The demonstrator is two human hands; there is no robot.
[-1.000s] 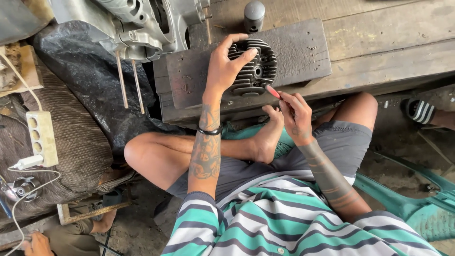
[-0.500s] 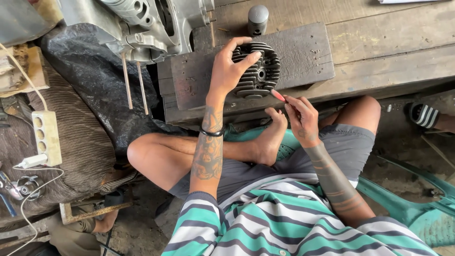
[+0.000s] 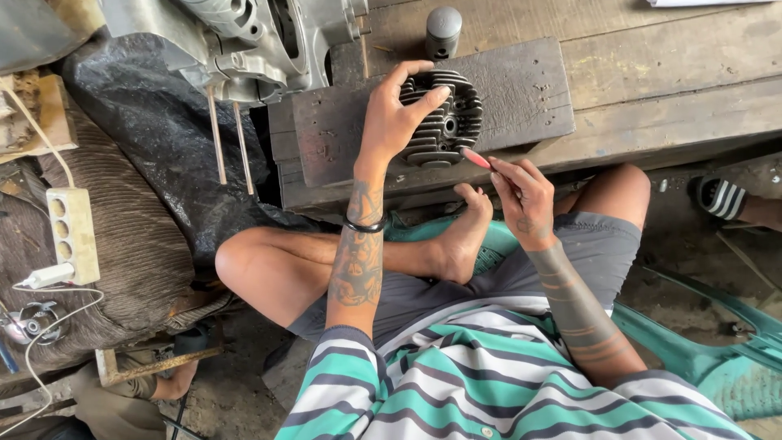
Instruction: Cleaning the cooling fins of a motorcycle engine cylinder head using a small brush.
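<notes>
I see left hand (image 3: 399, 114) still clamped on finned cylinder head (image 3: 444, 122), frame centre-top; right hand (image 3: 521, 195), pinching red-handled tool (image 3: 475, 158), has drawn slightly back from fins.

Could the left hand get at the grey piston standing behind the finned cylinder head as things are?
Probably yes: the left hand rests on the finned cylinder head, and the piston stands just beyond on the dark block, nothing between.

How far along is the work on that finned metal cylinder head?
Done: the dark finned metal cylinder head lies off the engine on the wooden block. In hand: left hand steadies it; right hand holds a red-tipped tool at its edge. Left: cannot tell; engine block sits apart.
</notes>
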